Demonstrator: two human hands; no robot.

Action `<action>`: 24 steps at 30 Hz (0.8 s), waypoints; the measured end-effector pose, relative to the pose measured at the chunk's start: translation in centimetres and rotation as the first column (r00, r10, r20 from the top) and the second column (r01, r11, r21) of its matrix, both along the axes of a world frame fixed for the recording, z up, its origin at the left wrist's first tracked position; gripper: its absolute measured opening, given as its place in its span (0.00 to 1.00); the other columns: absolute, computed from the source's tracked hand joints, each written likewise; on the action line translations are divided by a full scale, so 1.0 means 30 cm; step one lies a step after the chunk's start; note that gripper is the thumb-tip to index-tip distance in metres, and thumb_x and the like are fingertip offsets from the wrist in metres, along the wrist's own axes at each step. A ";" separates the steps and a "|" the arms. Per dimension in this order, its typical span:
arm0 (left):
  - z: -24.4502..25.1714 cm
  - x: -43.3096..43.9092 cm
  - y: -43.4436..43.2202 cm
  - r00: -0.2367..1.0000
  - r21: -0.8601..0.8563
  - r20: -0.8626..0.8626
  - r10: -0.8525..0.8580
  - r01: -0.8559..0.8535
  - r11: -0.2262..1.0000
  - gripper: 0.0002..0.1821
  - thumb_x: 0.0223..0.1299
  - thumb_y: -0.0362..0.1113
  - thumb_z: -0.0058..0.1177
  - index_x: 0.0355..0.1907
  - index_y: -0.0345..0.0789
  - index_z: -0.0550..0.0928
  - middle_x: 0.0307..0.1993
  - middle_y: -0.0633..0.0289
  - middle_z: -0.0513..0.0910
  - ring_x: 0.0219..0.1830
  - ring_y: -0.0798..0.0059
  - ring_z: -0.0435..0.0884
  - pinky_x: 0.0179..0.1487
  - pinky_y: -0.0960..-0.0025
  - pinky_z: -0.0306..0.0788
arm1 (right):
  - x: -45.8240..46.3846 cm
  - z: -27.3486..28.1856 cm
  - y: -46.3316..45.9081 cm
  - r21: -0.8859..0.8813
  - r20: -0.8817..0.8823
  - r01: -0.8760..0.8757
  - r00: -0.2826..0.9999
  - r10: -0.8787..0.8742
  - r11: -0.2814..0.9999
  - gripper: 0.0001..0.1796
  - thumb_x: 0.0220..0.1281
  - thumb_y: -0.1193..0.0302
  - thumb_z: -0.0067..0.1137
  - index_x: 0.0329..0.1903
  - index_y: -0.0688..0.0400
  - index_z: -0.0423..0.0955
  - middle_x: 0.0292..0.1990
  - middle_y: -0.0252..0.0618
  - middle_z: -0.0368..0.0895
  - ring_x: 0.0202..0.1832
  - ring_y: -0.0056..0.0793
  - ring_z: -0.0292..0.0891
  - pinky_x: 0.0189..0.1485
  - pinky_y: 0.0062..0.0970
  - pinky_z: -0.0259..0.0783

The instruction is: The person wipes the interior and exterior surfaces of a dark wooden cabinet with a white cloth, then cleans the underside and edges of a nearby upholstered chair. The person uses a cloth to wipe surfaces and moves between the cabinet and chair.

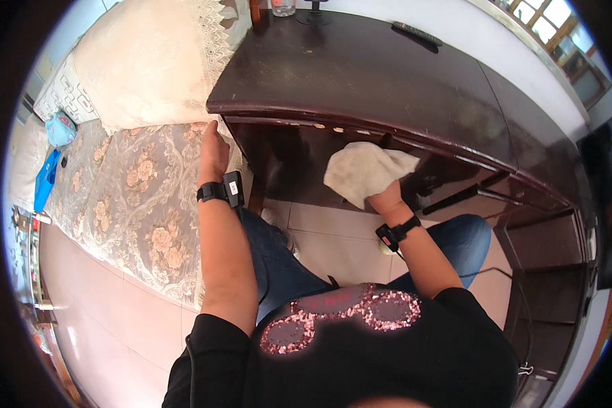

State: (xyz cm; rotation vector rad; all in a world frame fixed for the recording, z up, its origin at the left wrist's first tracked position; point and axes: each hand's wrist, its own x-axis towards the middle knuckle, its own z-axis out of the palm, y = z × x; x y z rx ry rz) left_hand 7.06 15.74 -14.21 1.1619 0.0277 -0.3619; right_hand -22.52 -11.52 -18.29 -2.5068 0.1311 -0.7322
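Observation:
A pale, smudged cloth (364,171) is spread against the dark drawer front of a wooden desk (357,66), just under its top edge. My right hand (387,198) is behind and partly under the cloth, gripping it, with the fingers covered. At the desk's left front corner, my left hand (215,153) is beside the edge and the bed. Its thumb side faces up and its fingers are mostly hidden, so I cannot tell whether it touches the wood. Along the drawer's upper edge, chipped spots (338,129) show pale wood.
A bed with a floral cover (143,173) and a cream, lace-edged cloth (143,61) stands at the left. On the desk lie a black remote control (416,33) and a glass (284,7) near a dark stand (314,15). Open shelves (545,296) are at the right, where a cable (528,311) hangs.

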 end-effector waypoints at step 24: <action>0.173 -0.878 -0.324 0.433 -0.183 0.015 -0.901 0.887 0.424 0.26 0.68 0.44 0.49 0.64 0.35 0.69 0.57 0.64 0.76 0.61 0.71 0.72 0.66 0.65 0.61 | -0.464 0.270 0.076 0.846 0.391 -0.342 0.920 0.040 -0.409 0.20 0.74 0.61 0.40 0.58 0.57 0.73 0.49 0.36 0.80 0.52 0.27 0.75 0.60 0.26 0.67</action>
